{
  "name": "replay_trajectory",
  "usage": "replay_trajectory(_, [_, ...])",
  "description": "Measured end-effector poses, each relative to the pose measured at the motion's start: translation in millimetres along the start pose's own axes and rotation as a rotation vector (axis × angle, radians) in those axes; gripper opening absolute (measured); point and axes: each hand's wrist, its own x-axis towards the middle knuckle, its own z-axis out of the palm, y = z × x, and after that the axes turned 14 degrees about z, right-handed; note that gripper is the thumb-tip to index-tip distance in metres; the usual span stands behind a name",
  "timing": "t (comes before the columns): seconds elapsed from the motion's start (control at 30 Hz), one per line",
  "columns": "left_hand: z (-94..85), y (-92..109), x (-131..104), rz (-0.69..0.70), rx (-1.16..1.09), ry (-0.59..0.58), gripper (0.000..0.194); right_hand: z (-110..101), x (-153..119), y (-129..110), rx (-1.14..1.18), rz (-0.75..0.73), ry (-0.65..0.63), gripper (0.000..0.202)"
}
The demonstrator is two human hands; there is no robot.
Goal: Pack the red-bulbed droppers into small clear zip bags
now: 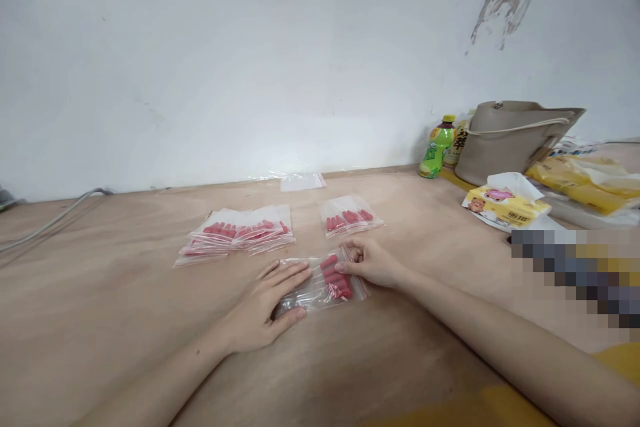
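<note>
A clear zip bag (313, 295) lies flat on the brown table in front of me, with several red, finger-shaped pieces (334, 277) lined up near its right end. My left hand (273, 300) rests spread over the bag's left part, fingers apart. At the bag's right edge, by the zip strip, my right hand (367, 263) pinches the plastic with thumb and fingers. Behind my left hand is an overlapping pile of filled zip bags (240, 230) with similar red pieces. A smaller group of filled zip bags (353, 213) lies beyond my right hand.
Against the wall lies a flat white plastic bag (301, 181). On the right stand a green drink bottle (436, 150) and a grey-beige bag (505, 140). A yellow tissue pack (505, 205) lies before them. A grey cable (55, 220) runs along the left.
</note>
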Motion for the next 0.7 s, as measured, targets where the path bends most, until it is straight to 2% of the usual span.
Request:
replay_trajectory(0.2, [4.8, -0.7, -1.8, -0.070, 0.040, 0.094, 0.055, -12.4, -6.4, -9.3, 0.260, 0.128, -0.108, 0.046])
replay_trajectory(0.3, [6.5, -1.8, -2.7, -0.102, 0.036, 0.074, 0.056, -24.3, -11.3, -15.1, 0.320, 0.151, -0.194, 0.044])
replay_trajectory(0.37, [7.0, -2.7, -3.1, -0.118, 0.031, 0.053, 0.057, -33.7, -13.5, -21.1, 0.378, 0.118, -0.202, 0.044])
replay_trajectory(0.43, [7.3, -3.6, -3.3, -0.126, 0.032, 0.041, 0.058, -42.4, -12.6, -28.9, 0.458, 0.068, -0.153, 0.041])
replay_trajectory(0.53, [7.9, -4.8, -3.6, -0.128, 0.036, 0.035, 0.058, -46.8, -1.2, -41.1, 0.563, -0.005, 0.019, 0.033])
replay_trajectory(0.6, [8.1, -5.0, -3.6, -0.126, 0.038, 0.038, 0.057, -39.9, 13.9, -46.4, 0.625, -0.033, 0.137, 0.028])
replay_trajectory(0.7, [7.5, -4.3, -3.3, -0.119, 0.039, 0.046, 0.056, -15.9, 41.6, -47.2, 0.650, -0.006, 0.279, 0.025])
